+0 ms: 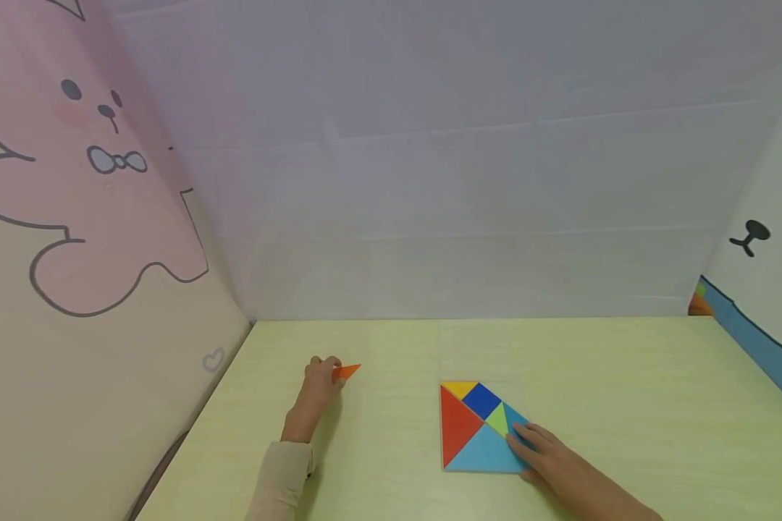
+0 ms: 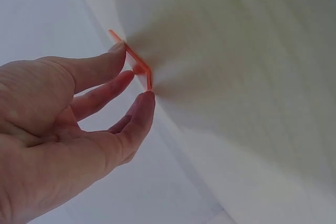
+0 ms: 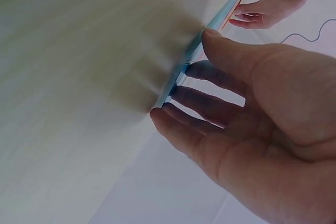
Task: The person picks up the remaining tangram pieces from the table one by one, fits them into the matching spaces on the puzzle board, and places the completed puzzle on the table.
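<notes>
My left hand [image 1: 321, 382] pinches an orange tangram triangle [image 1: 347, 372] at its edges, low over the left part of the table. In the left wrist view the triangle [image 2: 137, 62] is seen nearly edge-on between thumb and fingertips. Right of centre lies a tangram [image 1: 467, 443] with red, yellow, dark blue, green and light blue pieces fitted together; its upper right corner is cut off on a slant. My right hand [image 1: 547, 457] holds it at the right side, thumb at the lower right corner and fingertips on the light blue pieces. That hand covers part of the tangram's right edge.
The pale yellow-green table [image 1: 391, 405] ends at a white sheet wall [image 1: 469, 217] behind. A panel with a pink cartoon animal [image 1: 130, 210] stands along the left, and a panel with a white cartoon animal [image 1: 765, 289] along the right.
</notes>
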